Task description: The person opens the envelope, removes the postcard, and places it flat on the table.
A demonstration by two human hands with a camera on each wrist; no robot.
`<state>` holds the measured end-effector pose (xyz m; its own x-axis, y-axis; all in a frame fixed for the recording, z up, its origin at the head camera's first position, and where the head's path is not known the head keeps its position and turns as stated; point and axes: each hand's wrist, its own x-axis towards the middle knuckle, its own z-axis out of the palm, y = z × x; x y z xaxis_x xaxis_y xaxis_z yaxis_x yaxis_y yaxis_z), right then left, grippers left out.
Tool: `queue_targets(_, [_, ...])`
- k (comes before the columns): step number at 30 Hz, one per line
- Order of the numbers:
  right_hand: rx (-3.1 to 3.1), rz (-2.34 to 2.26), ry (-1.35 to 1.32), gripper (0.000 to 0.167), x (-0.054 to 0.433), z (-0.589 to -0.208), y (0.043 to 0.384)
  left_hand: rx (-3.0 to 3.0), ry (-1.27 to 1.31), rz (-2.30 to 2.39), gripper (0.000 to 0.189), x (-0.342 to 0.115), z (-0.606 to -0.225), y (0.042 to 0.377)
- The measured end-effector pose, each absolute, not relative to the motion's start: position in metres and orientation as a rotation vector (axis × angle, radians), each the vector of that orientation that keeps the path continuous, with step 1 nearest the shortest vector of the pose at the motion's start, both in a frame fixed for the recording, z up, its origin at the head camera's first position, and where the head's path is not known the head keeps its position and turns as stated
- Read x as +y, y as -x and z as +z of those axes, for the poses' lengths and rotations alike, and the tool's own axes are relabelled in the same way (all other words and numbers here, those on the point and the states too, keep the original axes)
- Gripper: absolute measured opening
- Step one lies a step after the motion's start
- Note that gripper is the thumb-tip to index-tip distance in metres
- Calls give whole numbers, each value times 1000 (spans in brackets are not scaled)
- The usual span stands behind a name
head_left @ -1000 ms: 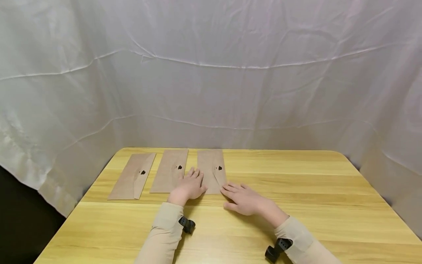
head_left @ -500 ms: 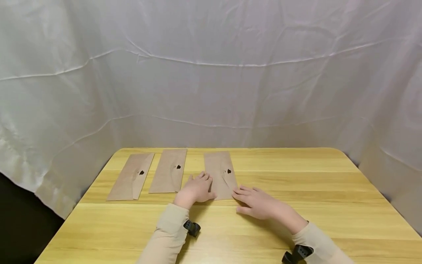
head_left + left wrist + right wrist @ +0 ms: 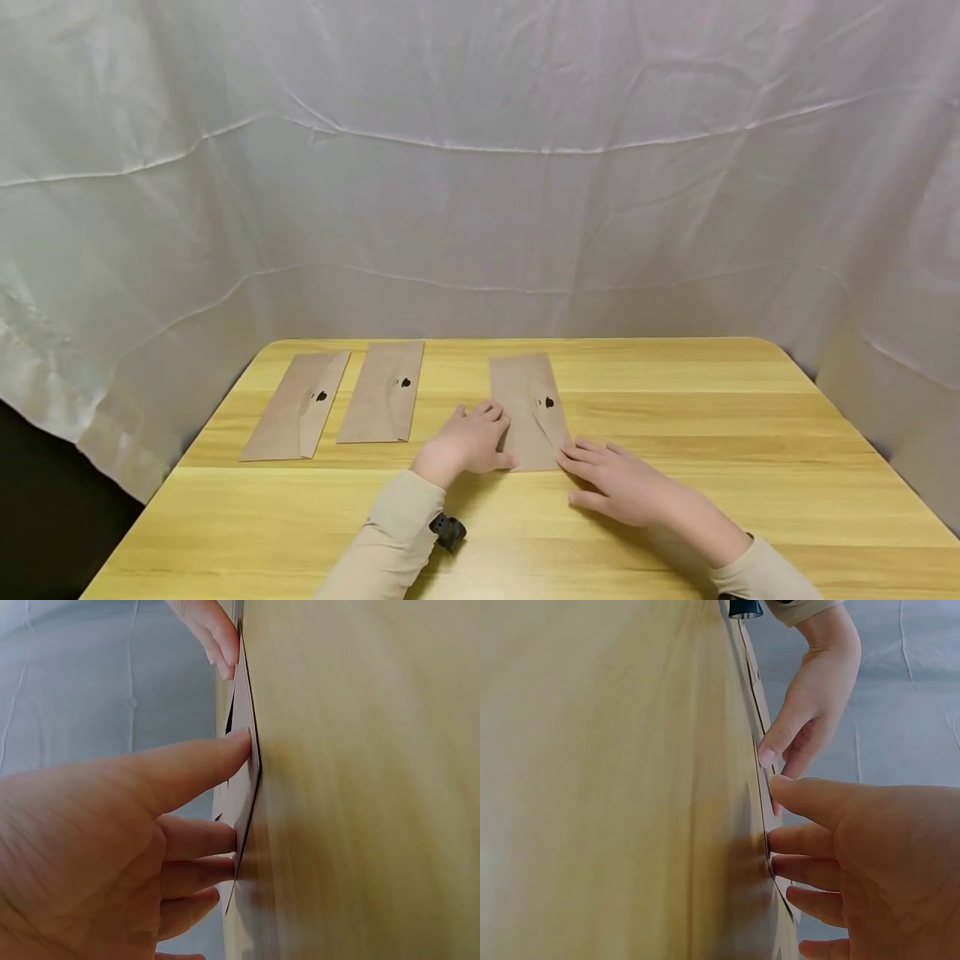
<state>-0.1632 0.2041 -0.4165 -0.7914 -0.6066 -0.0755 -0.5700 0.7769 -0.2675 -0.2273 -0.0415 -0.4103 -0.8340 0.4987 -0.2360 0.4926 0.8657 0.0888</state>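
Note:
A brown paper envelope (image 3: 523,392) with a small dark mark on its flap lies flat on the table. My left hand (image 3: 472,440) rests on its left edge, thumb at the near left corner. In the left wrist view the thumb and fingertips of the left hand (image 3: 90,825) touch the paper, apart from one another. At the near right corner my right hand (image 3: 618,483) touches the envelope with extended fingertips. The right wrist view has the right hand (image 3: 900,855) with its fingers spread along the envelope's edge. Neither hand curls round it.
Two similar envelopes lie to the left, a middle one (image 3: 378,396) and a leftmost one (image 3: 288,408), side by side. The wooden table (image 3: 750,417) ends at a pale grey curtain (image 3: 480,208) that hangs behind and at both sides.
The third envelope has slid right and nearer, away from the middle one, with both hands moving along on it. The other two envelopes lie where they were.

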Motion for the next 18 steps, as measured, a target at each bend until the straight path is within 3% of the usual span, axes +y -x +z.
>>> queue_targets(18, [2906,-381,914,55,246,-422,129,2761,-1005,1,77,-7,-407,219])
